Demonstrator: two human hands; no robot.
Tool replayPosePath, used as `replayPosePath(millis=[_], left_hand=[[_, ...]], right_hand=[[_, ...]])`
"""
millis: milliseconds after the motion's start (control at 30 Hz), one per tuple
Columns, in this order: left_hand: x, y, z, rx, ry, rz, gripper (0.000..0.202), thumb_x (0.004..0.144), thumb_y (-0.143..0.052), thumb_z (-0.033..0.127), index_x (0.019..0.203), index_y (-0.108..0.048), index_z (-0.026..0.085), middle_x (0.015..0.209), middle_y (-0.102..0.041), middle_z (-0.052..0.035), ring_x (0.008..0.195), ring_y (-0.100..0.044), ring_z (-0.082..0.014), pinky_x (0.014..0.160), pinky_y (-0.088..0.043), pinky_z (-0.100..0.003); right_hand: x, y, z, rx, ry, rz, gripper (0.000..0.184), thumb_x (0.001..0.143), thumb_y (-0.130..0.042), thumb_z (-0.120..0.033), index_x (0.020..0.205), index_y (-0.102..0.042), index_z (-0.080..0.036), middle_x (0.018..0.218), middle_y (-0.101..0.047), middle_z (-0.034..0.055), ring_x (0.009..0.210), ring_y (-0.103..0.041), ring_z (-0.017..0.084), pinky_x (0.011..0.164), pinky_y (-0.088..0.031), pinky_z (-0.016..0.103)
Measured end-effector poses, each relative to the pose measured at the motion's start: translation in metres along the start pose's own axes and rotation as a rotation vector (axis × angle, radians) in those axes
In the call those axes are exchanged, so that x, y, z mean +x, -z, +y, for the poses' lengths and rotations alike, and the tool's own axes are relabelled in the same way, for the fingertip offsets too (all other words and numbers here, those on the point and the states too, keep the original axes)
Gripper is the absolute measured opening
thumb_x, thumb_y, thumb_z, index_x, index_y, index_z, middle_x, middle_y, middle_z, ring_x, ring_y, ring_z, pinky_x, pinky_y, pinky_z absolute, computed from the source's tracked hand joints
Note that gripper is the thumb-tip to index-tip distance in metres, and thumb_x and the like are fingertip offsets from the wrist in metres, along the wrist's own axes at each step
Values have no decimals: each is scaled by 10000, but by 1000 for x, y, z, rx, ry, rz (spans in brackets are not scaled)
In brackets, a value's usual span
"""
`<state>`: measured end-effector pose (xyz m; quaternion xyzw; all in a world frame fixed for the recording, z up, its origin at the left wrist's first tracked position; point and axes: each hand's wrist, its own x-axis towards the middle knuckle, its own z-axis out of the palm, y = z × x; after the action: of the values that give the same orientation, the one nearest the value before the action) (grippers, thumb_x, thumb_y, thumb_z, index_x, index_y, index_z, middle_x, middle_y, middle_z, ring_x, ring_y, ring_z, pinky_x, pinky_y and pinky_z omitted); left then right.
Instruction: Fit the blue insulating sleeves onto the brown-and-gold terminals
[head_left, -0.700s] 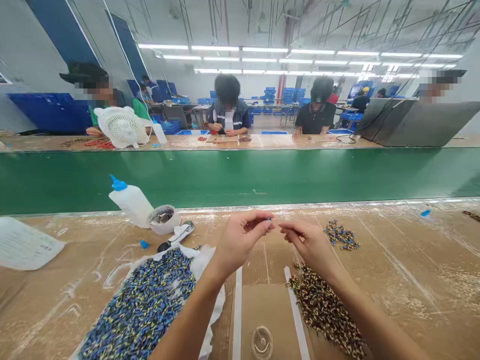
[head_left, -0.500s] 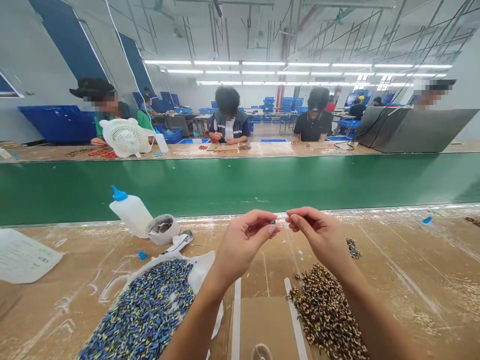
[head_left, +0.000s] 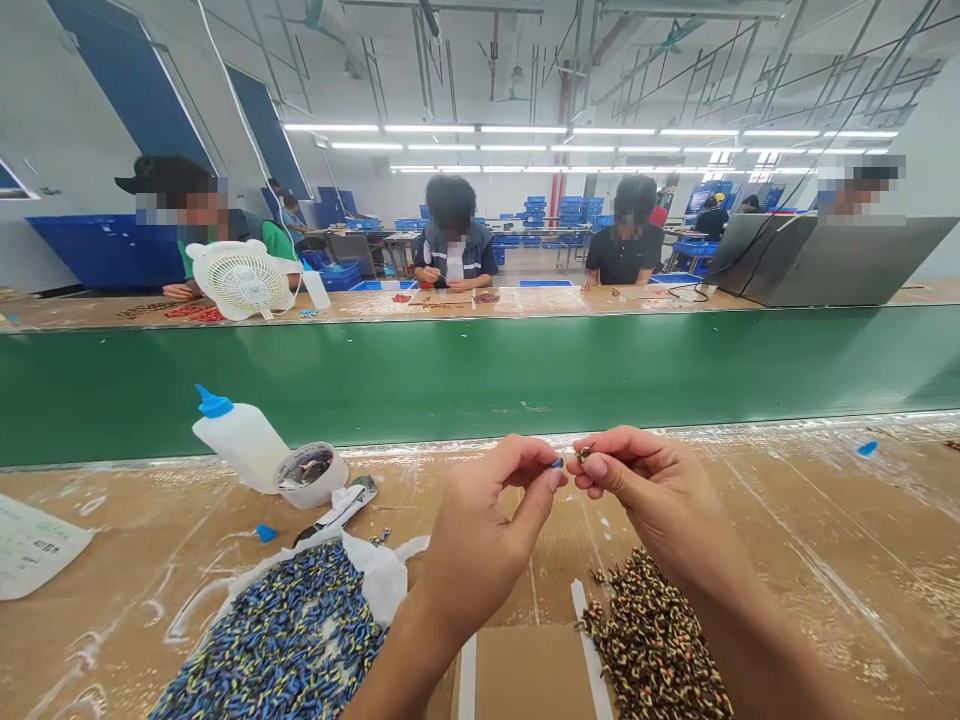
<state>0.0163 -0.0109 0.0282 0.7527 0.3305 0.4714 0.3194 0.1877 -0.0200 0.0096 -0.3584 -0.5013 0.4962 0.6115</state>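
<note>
My left hand [head_left: 501, 520] pinches a small blue piece [head_left: 556, 463] between thumb and forefinger. Close by on its right, my right hand [head_left: 651, 478] is closed on a small dark brown and yellow piece [head_left: 584, 456]. The fingertips of both hands nearly meet above the bench; I cannot tell whether the pieces touch. On white sheeting at the lower left lies a heap of small blue and yellow pieces [head_left: 277, 630]. A second heap, of brown and cream pieces [head_left: 654, 640], spreads below my right hand. Between the heaps is a cardboard sheet [head_left: 529, 675] edged with white strips.
A white squeeze bottle [head_left: 238, 440] with a blue nozzle stands beside a tape roll [head_left: 313, 474]. Loose blue caps [head_left: 265, 533] lie on the bench. Beyond runs a green conveyor belt [head_left: 420, 375]. Across it, several people sit working near a white fan [head_left: 241, 280].
My hands have moved slightly lower and look nearer to each other. The brown and yellow piece now shows in my right fingertips. The camera view has shifted a little.
</note>
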Motion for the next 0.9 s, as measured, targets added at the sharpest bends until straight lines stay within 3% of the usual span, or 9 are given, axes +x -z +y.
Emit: replayPosePath(millis=[167,367,533,767,900], left_hand=[[0,-1,0,59,-46,36,101,891,-591,151,968,-633,202,880,-687,37,782,-629,-64,732,-494,-176],[1,-3,-4,69,-27,42,118,894,-595,165,974,-660,222,879,-697,44,772,-622,-72,736,-491,-190],[0,-2,-7,115,-44,46,107,894,-595,166,963,-664,210,851,-694,32,760,-615,-85,713,-479,-208],[3,1,-5,321,-299,137,92,885,-571,84,875,-649,132,825,-604,-22,735,-557,-89,649,-443,-203],[-1,1,-3,482,-361,132,76,893,-566,112,878,-638,132,756,-538,-9,666,-497,-98,587,-400,-224]], right_hand=[[-1,-5,-1,-105,27,44,114,807,-731,-279,919,-746,-264,804,-721,-12,720,-612,81,702,-516,188],[-6,-10,-10,-222,31,107,71,802,-730,-296,857,-720,-253,837,-712,-18,756,-628,93,703,-519,188],[-8,-12,-9,-259,48,91,63,814,-712,-289,857,-699,-245,828,-698,-18,760,-627,102,695,-511,200],[-11,-10,-15,-369,21,29,86,838,-678,-299,835,-662,-215,776,-659,-13,715,-595,110,638,-473,212],[-14,-9,-19,-395,-5,-4,113,849,-658,-320,850,-652,-207,792,-650,4,727,-588,126,646,-468,230]])
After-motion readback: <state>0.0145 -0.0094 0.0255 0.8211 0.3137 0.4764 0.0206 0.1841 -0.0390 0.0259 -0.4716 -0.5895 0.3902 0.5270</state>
